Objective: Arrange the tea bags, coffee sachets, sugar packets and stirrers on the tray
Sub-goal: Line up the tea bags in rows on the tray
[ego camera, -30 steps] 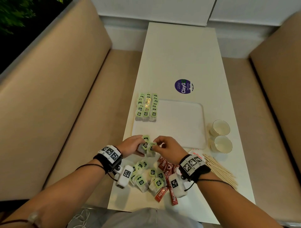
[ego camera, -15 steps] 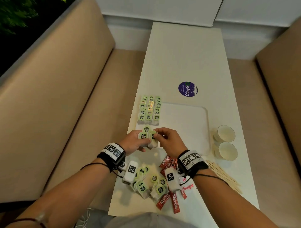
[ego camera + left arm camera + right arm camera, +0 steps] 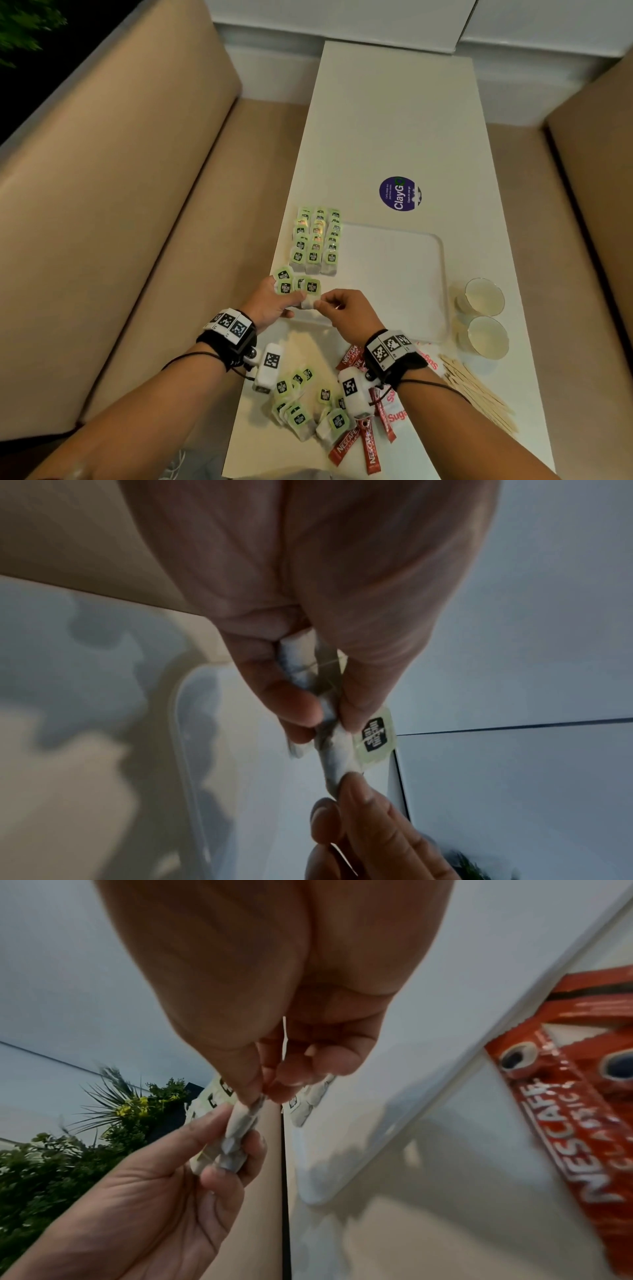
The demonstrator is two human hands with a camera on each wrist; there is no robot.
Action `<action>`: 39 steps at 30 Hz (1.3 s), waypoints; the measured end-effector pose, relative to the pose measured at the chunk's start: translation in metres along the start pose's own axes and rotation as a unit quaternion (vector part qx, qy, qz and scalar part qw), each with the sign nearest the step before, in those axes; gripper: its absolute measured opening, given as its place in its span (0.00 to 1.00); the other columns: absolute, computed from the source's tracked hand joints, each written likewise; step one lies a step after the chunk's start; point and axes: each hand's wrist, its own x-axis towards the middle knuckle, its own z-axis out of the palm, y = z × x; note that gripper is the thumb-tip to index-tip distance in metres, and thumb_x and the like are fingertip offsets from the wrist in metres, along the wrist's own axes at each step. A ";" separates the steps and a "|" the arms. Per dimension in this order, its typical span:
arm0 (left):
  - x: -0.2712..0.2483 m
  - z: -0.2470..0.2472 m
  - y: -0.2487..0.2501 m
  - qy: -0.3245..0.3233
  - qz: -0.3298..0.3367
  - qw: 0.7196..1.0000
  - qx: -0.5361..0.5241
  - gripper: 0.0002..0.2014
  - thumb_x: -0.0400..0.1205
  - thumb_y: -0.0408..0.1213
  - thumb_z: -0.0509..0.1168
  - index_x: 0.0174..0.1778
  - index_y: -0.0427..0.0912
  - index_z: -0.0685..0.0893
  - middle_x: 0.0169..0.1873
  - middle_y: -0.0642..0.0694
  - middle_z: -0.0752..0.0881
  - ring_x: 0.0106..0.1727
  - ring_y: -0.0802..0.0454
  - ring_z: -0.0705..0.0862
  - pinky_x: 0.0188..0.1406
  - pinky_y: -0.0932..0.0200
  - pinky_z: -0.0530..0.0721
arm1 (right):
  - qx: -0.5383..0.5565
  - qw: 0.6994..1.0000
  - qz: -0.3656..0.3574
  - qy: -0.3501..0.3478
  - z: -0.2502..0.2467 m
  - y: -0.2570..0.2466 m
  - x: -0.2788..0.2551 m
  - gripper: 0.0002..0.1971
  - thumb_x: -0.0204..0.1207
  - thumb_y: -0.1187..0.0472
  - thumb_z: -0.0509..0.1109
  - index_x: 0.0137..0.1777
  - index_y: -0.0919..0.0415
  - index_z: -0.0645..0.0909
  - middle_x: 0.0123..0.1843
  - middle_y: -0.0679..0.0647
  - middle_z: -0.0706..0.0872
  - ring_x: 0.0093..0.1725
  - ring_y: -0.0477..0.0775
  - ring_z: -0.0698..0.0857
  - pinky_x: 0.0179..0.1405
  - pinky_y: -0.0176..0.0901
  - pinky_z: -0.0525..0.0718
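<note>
Fingers of left hand [image 3: 270, 301] curled round tea bags [image 3: 301, 289]; right hand [image 3: 342, 310] fingers pinch same bundle

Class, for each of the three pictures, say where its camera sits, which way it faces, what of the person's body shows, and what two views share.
Head: worn on the head, facing forward and down at the white table; shows both forearms, left hand and right hand.
Left wrist: looks along the left hand at the tea bags it pinches; right fingertips enter below.
Right wrist: looks along the right hand; the left hand shows below.
Shared: both wrist views show the tea bags and the tray.
</note>
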 end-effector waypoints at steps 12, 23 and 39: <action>0.038 -0.047 0.006 0.075 -0.021 0.997 0.004 0.06 0.81 0.28 0.72 0.50 0.39 0.83 0.45 0.39 0.91 0.44 0.45 0.91 0.33 0.57 0.86 | -0.061 0.995 0.077 0.029 0.019 -0.005 0.067 0.12 0.82 0.52 0.74 0.42 0.57 0.93 0.37 0.47 0.91 0.33 0.45 0.83 0.47 0.48 0.88; 0.053 -0.059 -0.004 0.078 -0.033 0.996 0.005 0.05 0.83 0.26 0.70 0.53 0.33 0.83 0.41 0.35 0.90 0.36 0.50 0.89 0.26 0.64 0.84 | -0.077 0.988 0.122 0.058 0.049 -0.007 0.086 0.16 0.81 0.53 0.73 0.36 0.61 0.93 0.41 0.50 0.94 0.44 0.51 0.88 0.53 0.42 0.84; 0.053 -0.050 -0.011 0.008 -0.044 0.999 -0.020 0.08 0.84 0.26 0.69 0.57 0.28 0.84 0.37 0.35 0.89 0.32 0.49 0.85 0.30 0.61 0.84 | -0.052 0.993 0.078 0.069 0.051 -0.003 0.076 0.21 0.80 0.43 0.72 0.27 0.51 0.85 0.26 0.49 0.88 0.30 0.47 0.86 0.44 0.44 0.87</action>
